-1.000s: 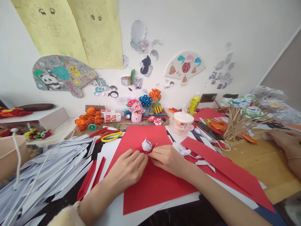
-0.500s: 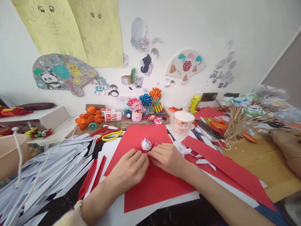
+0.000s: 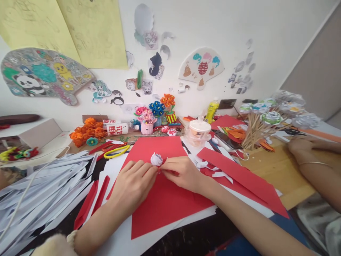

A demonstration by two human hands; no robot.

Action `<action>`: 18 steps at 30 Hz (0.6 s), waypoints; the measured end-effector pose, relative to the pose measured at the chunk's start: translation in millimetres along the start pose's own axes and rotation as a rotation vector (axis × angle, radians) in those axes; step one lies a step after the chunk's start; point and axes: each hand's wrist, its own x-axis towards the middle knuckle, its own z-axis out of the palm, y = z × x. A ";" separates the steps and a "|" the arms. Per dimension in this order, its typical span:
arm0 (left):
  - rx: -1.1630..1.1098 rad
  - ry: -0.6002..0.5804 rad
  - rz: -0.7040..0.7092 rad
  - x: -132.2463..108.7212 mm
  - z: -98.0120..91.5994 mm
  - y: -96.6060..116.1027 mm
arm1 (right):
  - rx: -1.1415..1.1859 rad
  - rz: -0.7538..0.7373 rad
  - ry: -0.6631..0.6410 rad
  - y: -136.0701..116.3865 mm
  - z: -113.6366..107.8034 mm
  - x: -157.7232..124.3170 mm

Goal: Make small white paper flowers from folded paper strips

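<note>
A small white folded paper flower with red paper at its base sits between my fingertips, above a large red sheet. My left hand has its fingers closed on the red paper from the left, just below the white bloom. From the right, my right hand pinches the red paper at the same spot. Most of the red piece is hidden behind my fingers.
White paper strips heap at the left, near yellow-handled scissors. A lidded cup stands behind. Long red paper lies right. Another person's hand rests on the wooden surface by paper flowers on sticks.
The view has turned, so most things sit further left. My left hand has rotated over the red paper, its knuckles now higher. Both hands remain at the flower's base.
</note>
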 end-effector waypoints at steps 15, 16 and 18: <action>-0.025 -0.035 0.068 -0.2 3.6 -0.6 | 0.113 0.064 -0.020 -3.8 -1.3 0.7; -0.026 -0.039 0.074 -0.6 3.6 -0.4 | 0.116 0.058 -0.023 -3.9 -1.1 0.7; -0.043 -0.056 0.083 -1.3 3.7 0.0 | 0.116 0.044 -0.034 -3.7 -0.5 0.7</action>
